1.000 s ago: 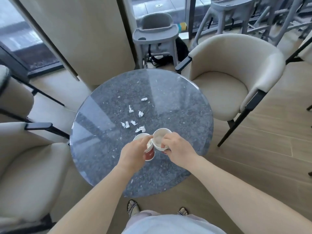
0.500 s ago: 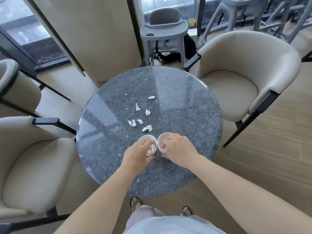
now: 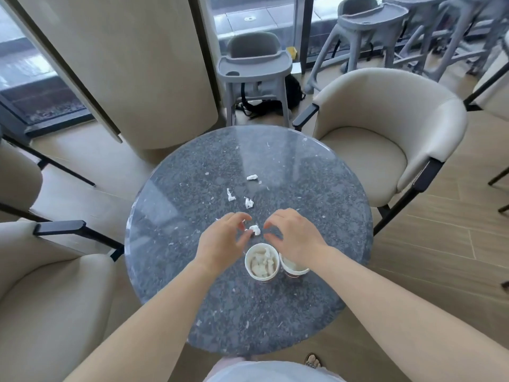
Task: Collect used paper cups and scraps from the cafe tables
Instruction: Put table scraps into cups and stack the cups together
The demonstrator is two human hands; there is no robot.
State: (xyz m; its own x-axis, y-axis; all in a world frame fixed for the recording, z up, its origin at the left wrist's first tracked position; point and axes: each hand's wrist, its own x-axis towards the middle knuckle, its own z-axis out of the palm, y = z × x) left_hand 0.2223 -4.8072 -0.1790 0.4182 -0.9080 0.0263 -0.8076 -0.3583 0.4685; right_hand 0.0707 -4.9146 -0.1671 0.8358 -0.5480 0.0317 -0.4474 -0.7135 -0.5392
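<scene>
Two white paper cups stand side by side near the front of the round grey stone table point(image 3: 176, 260). The left cup point(image 3: 261, 262) is filled with crumpled paper scraps. My right wrist partly covers the right cup point(image 3: 294, 268). Both hands hover just beyond the cups with fingers loosely curved. A crumpled white scrap point(image 3: 256, 229) lies on the table between them, right at the thumb tip of my left hand point(image 3: 224, 241). My right hand point(image 3: 294, 235) holds nothing. Three more scraps lie farther back: one point(image 3: 230, 194), another point(image 3: 249, 203), and a third point(image 3: 252, 177).
Beige armchairs stand at the right point(image 3: 385, 139) and the left point(image 3: 41, 285) of the table. A grey high chair point(image 3: 254, 64) stands behind it, with more grey stools point(image 3: 369, 17) at the back right. A wide beige pillar point(image 3: 124, 64) rises at the back left.
Both hands have let go of the cups, which now stand on the table, and have moved forward to the scraps. The left cup now holds scraps.
</scene>
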